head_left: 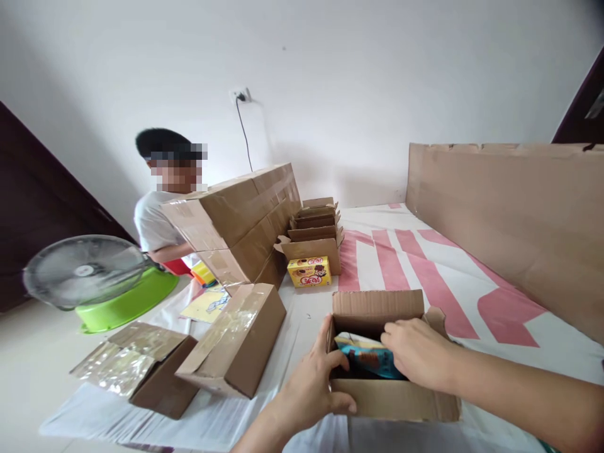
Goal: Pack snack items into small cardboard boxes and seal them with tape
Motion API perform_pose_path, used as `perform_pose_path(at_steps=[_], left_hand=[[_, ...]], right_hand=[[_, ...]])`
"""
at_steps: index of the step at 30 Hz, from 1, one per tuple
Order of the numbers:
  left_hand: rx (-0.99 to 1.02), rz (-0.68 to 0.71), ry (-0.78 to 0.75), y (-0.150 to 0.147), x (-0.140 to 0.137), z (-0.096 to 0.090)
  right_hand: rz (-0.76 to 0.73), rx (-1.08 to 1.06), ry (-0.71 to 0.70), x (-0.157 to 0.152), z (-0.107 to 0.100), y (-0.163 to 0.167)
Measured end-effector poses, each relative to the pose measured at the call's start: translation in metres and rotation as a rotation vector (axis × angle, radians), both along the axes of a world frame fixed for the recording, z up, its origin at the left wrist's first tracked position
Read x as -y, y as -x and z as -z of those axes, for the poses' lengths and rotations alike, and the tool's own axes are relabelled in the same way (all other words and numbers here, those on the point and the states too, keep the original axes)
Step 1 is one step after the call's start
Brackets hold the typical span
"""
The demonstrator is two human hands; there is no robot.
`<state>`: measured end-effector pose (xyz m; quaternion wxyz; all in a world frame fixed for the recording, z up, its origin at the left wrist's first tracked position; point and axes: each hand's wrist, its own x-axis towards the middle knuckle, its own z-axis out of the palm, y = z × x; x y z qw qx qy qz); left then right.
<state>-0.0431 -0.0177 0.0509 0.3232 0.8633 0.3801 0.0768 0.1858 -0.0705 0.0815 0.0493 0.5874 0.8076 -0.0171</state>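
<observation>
An open cardboard box (391,401) sits in front of me at the lower right, its flaps folded outward. My left hand (315,377) grips the box's left wall, with some fingers inside and others against the front. My right hand (422,352) reaches in over the right side, fingers pinched at the edge of a blue plastic packet (372,362). The packet lies tilted inside the box, showing a pale upper edge. Part of it is hidden by the front wall and my right hand.
A yellow printed carton (309,272) stands before a row of open boxes (314,248). Stacked taped boxes (245,226) rise behind. Two closed boxes (236,340) lie left. A green fan (127,302), a person (163,220) and a large cardboard panel (504,220) flank the table.
</observation>
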Motion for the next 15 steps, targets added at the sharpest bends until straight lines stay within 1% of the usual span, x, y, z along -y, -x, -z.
perform_pose_path(at_steps=[3,5,8,10,12,15], left_hand=[[0.063,0.01,-0.059,0.002,-0.014,-0.001],[0.13,0.011,-0.136,0.007,-0.028,-0.006],[0.218,-0.067,-0.288,0.019,-0.053,-0.018],[0.238,-0.146,-0.357,0.027,-0.068,-0.025],[0.242,-0.203,-0.398,0.032,-0.081,-0.028],[0.248,-0.226,-0.418,0.036,-0.094,-0.027]], right_hand=[[0.104,-0.253,-0.266,0.003,-0.028,-0.013],[0.152,-0.408,-0.448,0.006,-0.049,-0.028],[0.27,-0.53,-0.694,0.011,-0.073,-0.054],[0.376,-0.54,-0.842,0.012,-0.081,-0.071],[0.45,-0.538,-0.948,0.013,-0.083,-0.083],[0.49,-0.554,-0.979,0.011,-0.079,-0.092]])
